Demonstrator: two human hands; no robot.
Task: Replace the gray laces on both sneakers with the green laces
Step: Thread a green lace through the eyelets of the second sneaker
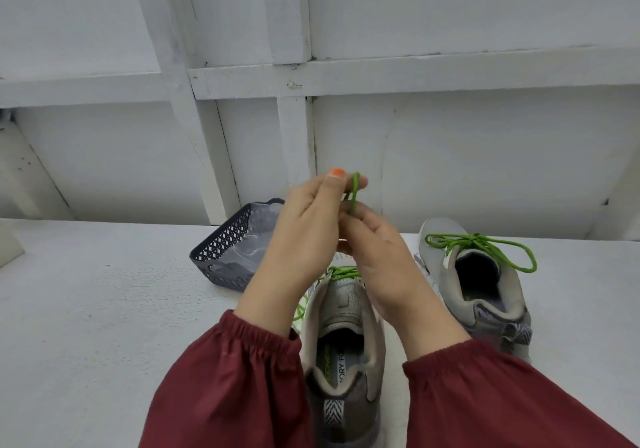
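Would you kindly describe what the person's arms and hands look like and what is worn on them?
The left sleeve and right sleeve are loose dark red fabric, each gathered into an elastic cuff at the wrist. The left hand and right hand are bare, ungloved; the left thumbnail is painted orange.

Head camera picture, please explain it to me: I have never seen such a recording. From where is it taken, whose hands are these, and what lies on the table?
There is no machine here. A person wears one camera on the head, so you look down at their own two hands. The left hand and the right hand, raised above the near sneaker, both pinch its green lace. A second sneaker, to the right, already carries a tied green bow. A dark basket with clear plastic inside stands on the white table, at left.
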